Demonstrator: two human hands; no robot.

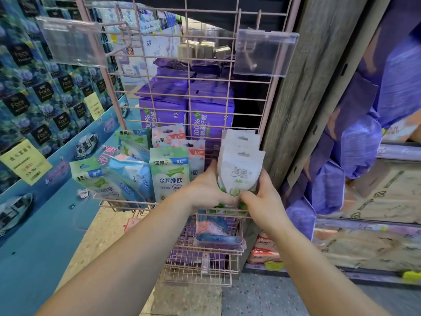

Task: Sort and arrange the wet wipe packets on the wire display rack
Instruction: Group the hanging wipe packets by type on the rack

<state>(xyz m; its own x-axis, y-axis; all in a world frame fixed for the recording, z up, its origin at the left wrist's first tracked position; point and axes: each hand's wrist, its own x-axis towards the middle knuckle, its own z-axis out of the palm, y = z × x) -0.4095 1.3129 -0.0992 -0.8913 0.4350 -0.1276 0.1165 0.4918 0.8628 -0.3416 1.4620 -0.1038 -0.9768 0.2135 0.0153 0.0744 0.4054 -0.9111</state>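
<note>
Both hands close around one upright stack of white wet wipe packets (pixel 239 169) at the right end of the pink wire basket (pixel 118 201) on the wire display rack (pixel 205 92). The left hand (pixel 208 190) presses its curled fingers against the stack's left edge, thumb hidden behind. The right hand (pixel 262 201) wraps the lower right corner, fingers bent over the green print at the bottom. More white packets seem to stand behind the front one, though the blur makes the count unclear. To the left in the same basket stand green packets (pixel 169 176), with pink packets (pixel 168 135) farther back and a tilted blue packet (pixel 129 176) beside them. A lower basket (pixel 205 258) holds a few loose packets
</note>
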